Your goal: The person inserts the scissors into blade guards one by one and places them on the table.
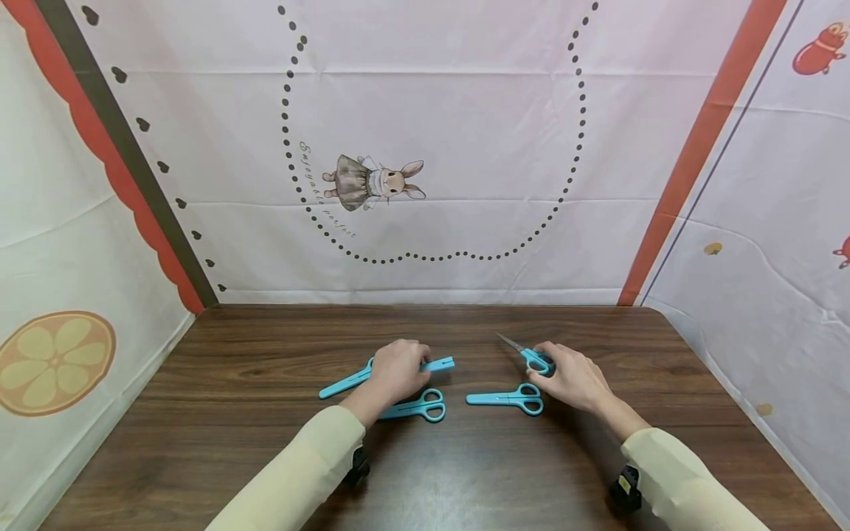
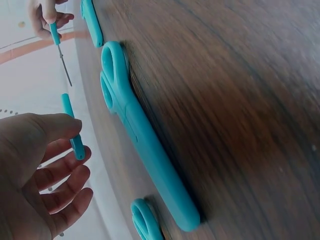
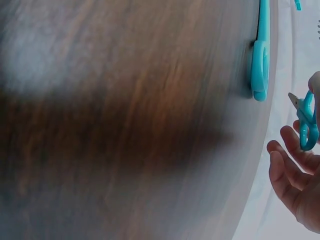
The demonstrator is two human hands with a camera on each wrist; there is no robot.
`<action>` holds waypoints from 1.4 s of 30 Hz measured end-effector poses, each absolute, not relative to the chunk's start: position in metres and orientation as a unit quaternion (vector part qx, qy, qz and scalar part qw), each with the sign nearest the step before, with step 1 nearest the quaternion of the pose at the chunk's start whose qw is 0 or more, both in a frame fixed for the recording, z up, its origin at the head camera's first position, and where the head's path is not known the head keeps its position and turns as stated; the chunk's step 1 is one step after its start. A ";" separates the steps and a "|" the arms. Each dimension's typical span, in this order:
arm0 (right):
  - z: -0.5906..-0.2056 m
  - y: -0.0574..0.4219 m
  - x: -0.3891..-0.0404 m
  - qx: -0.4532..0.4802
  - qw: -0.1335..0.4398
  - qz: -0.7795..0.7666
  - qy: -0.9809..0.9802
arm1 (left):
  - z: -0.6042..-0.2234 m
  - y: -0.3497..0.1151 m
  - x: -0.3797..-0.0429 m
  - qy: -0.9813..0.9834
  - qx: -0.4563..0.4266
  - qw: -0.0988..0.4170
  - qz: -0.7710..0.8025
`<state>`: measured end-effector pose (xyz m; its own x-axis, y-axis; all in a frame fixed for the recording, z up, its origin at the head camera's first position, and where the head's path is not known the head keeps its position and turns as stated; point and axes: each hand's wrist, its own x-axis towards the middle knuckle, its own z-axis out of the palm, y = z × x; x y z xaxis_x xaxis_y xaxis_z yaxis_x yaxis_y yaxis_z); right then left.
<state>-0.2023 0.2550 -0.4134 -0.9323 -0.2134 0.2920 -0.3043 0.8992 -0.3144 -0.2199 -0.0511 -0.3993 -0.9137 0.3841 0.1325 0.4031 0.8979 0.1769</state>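
My left hand (image 1: 396, 369) pinches a blue scissors sheath (image 1: 438, 364) between thumb and fingers, its open end toward the right. In my right hand (image 1: 572, 376) are small scissors (image 1: 535, 361) with blue handles, gripped by the handle loops. Their bare metal blades (image 1: 510, 342) point up and left, apart from the sheath. Below the left hand lies a sheathed pair of scissors (image 1: 432, 405), partly hidden by the wrist. Another sheathed pair (image 1: 348, 380) lies left of that hand, its handles mostly covered. A further sheathed pair (image 1: 505, 399) rests just below the right hand.
The brown wooden table (image 1: 265, 457) carries all the scissors. A printed cloth (image 1: 465, 162) with a rabbit figure stands behind its far edge, and more printed cloth hangs at both sides. Dark wrist cameras (image 1: 626, 488) sit on both pale yellow sleeves.
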 end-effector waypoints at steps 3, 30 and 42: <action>-0.414 0.253 -0.202 0.142 0.122 0.182 -0.965 | -0.399 -0.054 -0.220 -0.973 -0.203 0.047 -0.099; -0.409 0.232 -0.202 0.248 0.114 0.178 -0.945 | -0.401 -0.086 -0.217 -0.968 -0.216 0.076 -0.106; -0.413 0.222 -0.198 0.296 0.116 0.172 -0.932 | -0.406 -0.096 -0.217 -0.963 -0.226 0.084 -0.119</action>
